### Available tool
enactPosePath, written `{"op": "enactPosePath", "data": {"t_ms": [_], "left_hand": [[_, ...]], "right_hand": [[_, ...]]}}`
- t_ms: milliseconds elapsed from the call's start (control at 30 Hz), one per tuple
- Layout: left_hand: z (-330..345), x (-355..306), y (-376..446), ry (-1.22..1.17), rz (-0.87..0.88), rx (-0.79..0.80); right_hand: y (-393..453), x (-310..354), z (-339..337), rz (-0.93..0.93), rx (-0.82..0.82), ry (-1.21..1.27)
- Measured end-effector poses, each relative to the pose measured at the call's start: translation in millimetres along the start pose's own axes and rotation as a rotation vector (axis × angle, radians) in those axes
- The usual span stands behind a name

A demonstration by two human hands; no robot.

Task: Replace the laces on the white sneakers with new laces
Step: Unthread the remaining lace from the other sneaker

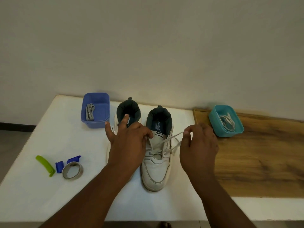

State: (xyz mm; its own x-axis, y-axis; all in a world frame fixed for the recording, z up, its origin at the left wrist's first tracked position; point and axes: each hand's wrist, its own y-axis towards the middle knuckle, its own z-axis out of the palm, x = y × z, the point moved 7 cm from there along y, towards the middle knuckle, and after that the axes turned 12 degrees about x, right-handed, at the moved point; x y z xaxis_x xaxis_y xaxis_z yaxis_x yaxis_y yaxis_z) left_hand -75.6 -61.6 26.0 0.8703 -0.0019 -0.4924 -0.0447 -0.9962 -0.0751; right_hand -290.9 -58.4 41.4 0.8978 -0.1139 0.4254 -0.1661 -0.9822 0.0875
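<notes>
Two white sneakers (155,162) sit mid-table (49,195). Beside the right sneaker, the right hand (199,145) pinches its soft, limp lace (172,137) near the tip; the left hand (128,142) pinches at the tongue.

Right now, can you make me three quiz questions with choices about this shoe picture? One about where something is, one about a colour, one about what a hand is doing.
1. Where is the blue tub?
A. left of the sneakers
B. on the wooden board
C. in front of the tape

2. What colour are the laces in the blue tub?
A. red
B. grey
C. black

3. What is the right hand doing?
A. lying flat on the table
B. pinching the lace
C. holding the tape roll

Answers:
1. A, it stands beside the left sneaker.
2. B, the grey laces lie inside.
3. B, its fingertips pinch the white lace of the right sneaker.
</notes>
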Motion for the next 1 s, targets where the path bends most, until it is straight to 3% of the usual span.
{"op": "enactPosePath", "data": {"t_ms": [67,200,267,367,467,567,633,700,833,933,1000], "left_hand": [[0,-1,0,0.002,0.004,0.001],[-2,-2,0,0.022,-0.004,0.005],[-2,0,0,0.017,-0.008,0.012],[-2,0,-1,0.009,0.004,0.009],[-2,0,-1,0.005,0.011,0.001],[-1,1,-1,0.001,0.002,0.001],[-1,1,-1,-0.006,-0.009,0.012],[-1,0,-1,-0.008,-0.004,0.017],[0,-1,-1,-0.009,-0.002,0.036],[0,-1,-1,-0.016,-0.006,0.056],[-2,-1,-1,-0.007,-0.013,0.065]], "right_hand": [[-2,6,7,-0.052,0.059,0.018],[-14,39,39,-0.269,0.343,-0.078],[-15,40,47,-0.272,0.397,-0.114],[-8,31,28,-0.218,0.237,-0.027],[3,2,2,-0.027,0.011,0.284],[5,-30,8,0.286,-0.06,0.72],[4,-32,12,0.334,-0.029,0.771],[3,-16,12,0.199,0.062,0.63],[-10,38,27,-0.243,0.298,0.018],[-15,40,44,-0.248,0.435,-0.112],[-11,33,35,-0.209,0.361,-0.046]]}}
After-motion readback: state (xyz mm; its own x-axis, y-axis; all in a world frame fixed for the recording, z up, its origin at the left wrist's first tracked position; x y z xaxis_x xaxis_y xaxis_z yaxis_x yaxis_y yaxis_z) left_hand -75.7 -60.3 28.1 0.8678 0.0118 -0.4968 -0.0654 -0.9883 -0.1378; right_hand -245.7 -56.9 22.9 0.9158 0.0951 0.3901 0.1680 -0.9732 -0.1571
